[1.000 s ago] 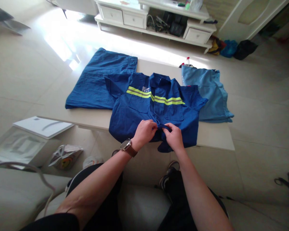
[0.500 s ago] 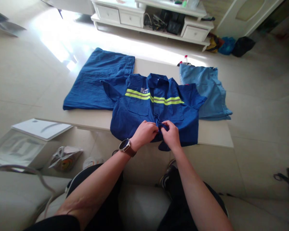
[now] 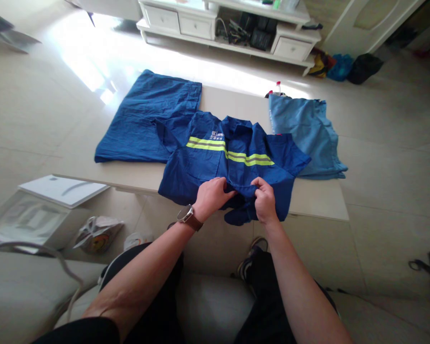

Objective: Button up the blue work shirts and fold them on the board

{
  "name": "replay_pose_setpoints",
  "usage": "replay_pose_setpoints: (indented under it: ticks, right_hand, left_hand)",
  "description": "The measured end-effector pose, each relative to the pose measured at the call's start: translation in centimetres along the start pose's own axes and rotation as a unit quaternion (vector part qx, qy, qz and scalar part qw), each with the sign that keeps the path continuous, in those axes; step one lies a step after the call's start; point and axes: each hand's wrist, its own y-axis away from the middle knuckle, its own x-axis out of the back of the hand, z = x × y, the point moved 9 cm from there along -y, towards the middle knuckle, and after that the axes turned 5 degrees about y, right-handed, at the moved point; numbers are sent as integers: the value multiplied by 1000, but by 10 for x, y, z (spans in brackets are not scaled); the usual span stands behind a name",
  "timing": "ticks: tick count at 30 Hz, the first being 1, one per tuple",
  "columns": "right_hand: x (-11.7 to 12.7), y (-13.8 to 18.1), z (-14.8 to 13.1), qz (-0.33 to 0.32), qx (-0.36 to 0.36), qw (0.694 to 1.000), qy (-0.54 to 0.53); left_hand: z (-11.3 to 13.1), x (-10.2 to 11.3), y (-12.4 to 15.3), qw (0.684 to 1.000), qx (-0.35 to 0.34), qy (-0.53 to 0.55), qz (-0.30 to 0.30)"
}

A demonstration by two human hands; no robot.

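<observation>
A dark blue work jacket (image 3: 204,165) with yellow-and-grey reflective strips and a white chest logo lies on the pale table, its collar pointing away from me. My left hand (image 3: 212,195), below a wrist with a brown-strapped watch, pinches the front placket near the middle. Further right, my right hand (image 3: 264,198) grips the same front edge between thumb and fingers. The cloth between the hands is lifted and pulled sideways. The jacket's lower part hangs over the table's near edge.
Folded blue cloth (image 3: 139,119) lies at the table's left, partly under a jacket sleeve. Light blue garment (image 3: 304,126) rests on the right, beside a red-capped bottle (image 3: 278,89). The white table (image 3: 318,203) has a near edge before my knees. A box (image 3: 62,191) stands at left.
My hands were close together at the placket; now they are apart, the right one having moved right. The front edge is stretched between them, and the collar has folded down somewhat.
</observation>
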Motion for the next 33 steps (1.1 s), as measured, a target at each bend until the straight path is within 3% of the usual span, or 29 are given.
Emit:
replay_pose_setpoints:
  ticks: [4,8,15,23,26,30,33]
  right_hand:
    - [-3,2,-13,-47,25,998,15]
    - [-4,5,-17,-73,42,990,117]
    - [21,2,-12,82,53,976,193]
    - [24,3,-9,117,67,943,303]
    - [27,1,-8,132,67,942,301]
    - [23,0,-11,105,85,946,295]
    - [17,1,-9,50,98,927,358]
  left_hand:
    - [2,-3,1,999,-10,-36,9]
    - [6,0,3,999,-13,-43,13]
    - [16,7,4,998,-57,1,32]
    - [34,3,6,982,-162,92,-20]
    - [35,4,9,982,-161,87,-34]
    - [18,-4,12,989,-124,17,-75]
    - [3,-14,13,988,-110,-34,-103]
